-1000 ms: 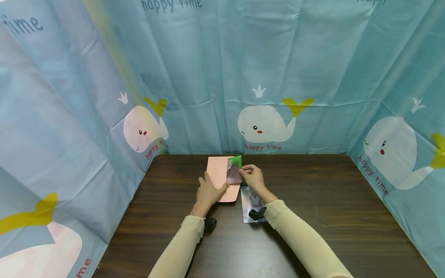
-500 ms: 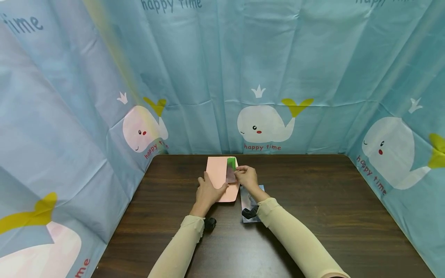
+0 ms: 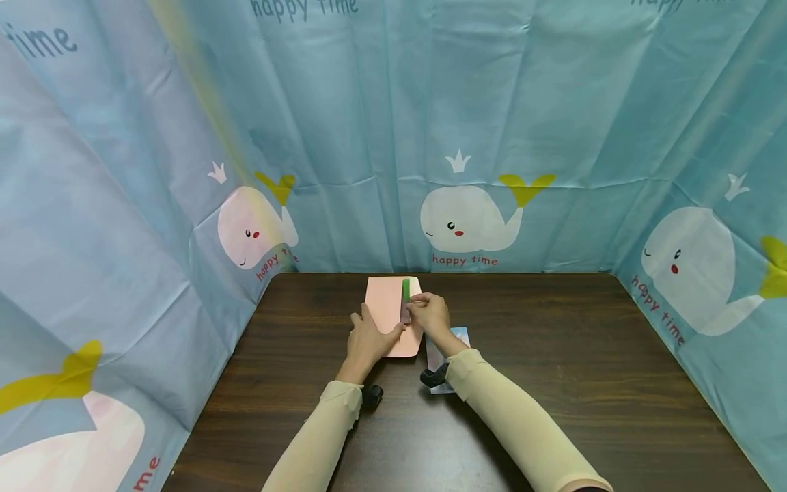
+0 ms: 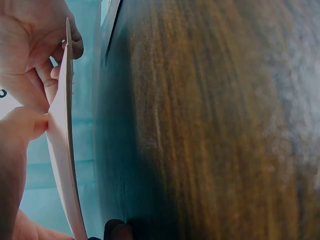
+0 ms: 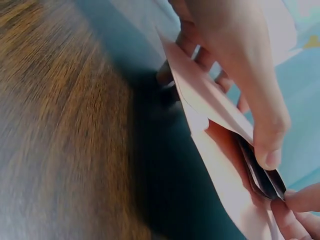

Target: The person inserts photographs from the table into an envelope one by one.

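A pale pink envelope is raised off the table at the far side, its opening toward the right. My left hand grips it, thumb on the upper face and fingers round the far edge and beneath. With thumb and fingertips my right hand pinches the outer edge of a photo card. Only a narrow green and grey strip of that card shows; the rest is hidden inside the envelope. In the right wrist view, the dark card edges stick out of the pocket beside my left thumb.
Another picture card lies on the dark wooden table, partly under my right wrist. A blue curtain with whale prints hangs round the back and sides. Black cameras are strapped to both wrists.
My right hand has moved left, sliding the card deeper into the envelope, so its visible part has shrunk to a thin strip. The left hand and envelope have stayed in place.
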`<state>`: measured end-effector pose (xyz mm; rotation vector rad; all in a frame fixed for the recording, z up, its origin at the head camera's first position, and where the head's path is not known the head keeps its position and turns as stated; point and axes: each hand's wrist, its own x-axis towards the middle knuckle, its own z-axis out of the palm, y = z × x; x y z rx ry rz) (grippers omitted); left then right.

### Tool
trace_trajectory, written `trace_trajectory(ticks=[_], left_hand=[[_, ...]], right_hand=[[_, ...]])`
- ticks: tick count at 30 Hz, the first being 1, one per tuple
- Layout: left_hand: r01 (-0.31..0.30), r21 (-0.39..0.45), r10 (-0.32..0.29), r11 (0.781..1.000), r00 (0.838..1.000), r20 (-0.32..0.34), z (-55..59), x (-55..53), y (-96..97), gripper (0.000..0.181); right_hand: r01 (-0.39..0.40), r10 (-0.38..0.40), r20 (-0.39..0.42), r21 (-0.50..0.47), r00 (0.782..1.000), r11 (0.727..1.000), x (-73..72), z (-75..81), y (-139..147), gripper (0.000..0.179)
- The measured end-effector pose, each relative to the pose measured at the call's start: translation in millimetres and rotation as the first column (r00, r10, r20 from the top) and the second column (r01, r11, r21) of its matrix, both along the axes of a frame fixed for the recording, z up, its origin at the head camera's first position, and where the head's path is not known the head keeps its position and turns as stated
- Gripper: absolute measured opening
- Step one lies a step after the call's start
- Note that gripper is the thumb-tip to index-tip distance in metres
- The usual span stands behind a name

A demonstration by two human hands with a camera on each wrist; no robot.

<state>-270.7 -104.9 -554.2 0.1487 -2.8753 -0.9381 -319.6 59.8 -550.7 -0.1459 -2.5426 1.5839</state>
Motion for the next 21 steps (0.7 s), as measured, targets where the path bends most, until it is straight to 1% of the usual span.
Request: trace_trajectory(ticks=[7, 12, 17, 21], left_hand=[[0.001, -0.009, -0.001, 1.0, 1.0, 0.032, -0.8, 0.4, 0.1, 0.118], [-0.008, 0.001, 0.008, 1.0, 1.0, 0.026, -1.3, 0.5, -0.2, 0.118], [-0.004, -0.004, 0.004, 1.0, 1.0, 0.013, -0.3, 0.7, -0.6, 0.118], [-0.003, -0.005, 0.003, 1.0, 1.0, 0.023, 0.5, 1.6, -0.5, 0.118]], right_hand=[[0.022, -0.023, 0.01, 0.02, 1.0, 1.0, 1.2, 0.2, -7, 0.018], [0.02, -0.021, 0.012, 0.038, 1.0, 0.999, 2.7, -0.6, -10, 0.017], [0.026, -0.027, 0.025, 0.054, 0.999, 0.998, 1.9, -0.8, -11, 0.015], [0.026, -0.029, 0.035, 0.066, 0.999, 0.998, 0.8, -1.0, -13, 0.013]])
